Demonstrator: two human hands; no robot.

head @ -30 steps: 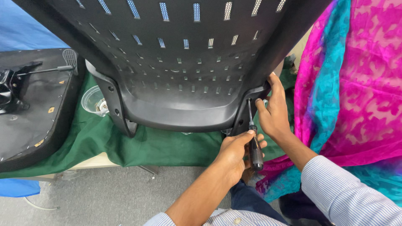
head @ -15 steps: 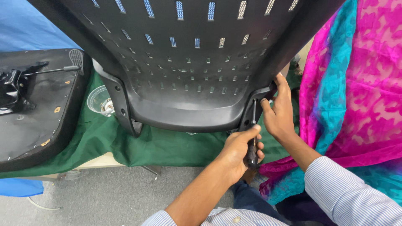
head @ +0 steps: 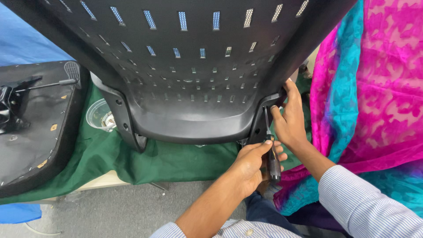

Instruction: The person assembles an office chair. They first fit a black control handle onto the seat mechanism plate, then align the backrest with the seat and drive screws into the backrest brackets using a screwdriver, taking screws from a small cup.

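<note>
Left hand (head: 251,165) clamped on screwdriver (head: 271,150), tip at chair back (head: 194,79) lower right bracket; right hand (head: 291,119) steadies bracket. Screw probably mid-drive; left bracket untouched.

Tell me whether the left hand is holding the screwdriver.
Yes: the left hand is wrapped around the handle of the screwdriver, whose shaft points up at the lower right corner of the black chair back.
</note>
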